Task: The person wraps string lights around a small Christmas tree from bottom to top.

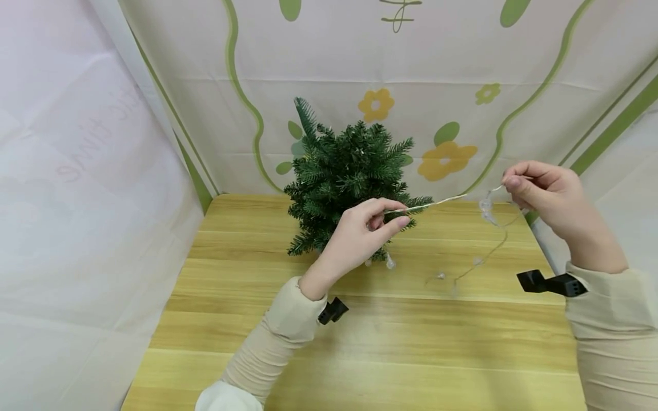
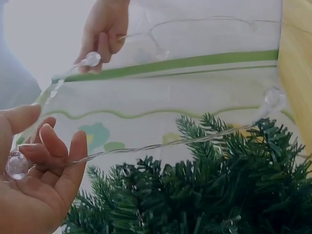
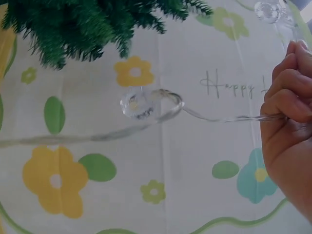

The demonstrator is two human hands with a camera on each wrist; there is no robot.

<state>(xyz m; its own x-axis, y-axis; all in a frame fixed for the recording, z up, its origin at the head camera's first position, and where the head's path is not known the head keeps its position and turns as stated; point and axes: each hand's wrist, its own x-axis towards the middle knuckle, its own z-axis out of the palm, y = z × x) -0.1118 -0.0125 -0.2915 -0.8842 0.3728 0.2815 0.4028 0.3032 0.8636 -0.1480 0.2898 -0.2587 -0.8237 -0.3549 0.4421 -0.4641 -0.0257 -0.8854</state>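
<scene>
Hold the light string (image 1: pixel 437 202) lightly taut beside the tree (image 1: pixel 349 177), gripped in loosely curled fingers of the left hand (image 1: pixel 354 233) near the tree's front and pinched in the right hand (image 1: pixel 555 197) well right of the tree, guarding bulbs (image 2: pixel 17 165) against snagging.

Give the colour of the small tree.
The small tree is dark green, showing best in the head view.

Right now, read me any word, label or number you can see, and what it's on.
"Happy", on the back cloth; what follows is hidden.
"time", faint and seemingly mirrored, on the left cloth; the rest is too faint to read.
Script at the back cloth's top, head view: cut off, unreadable.
</scene>
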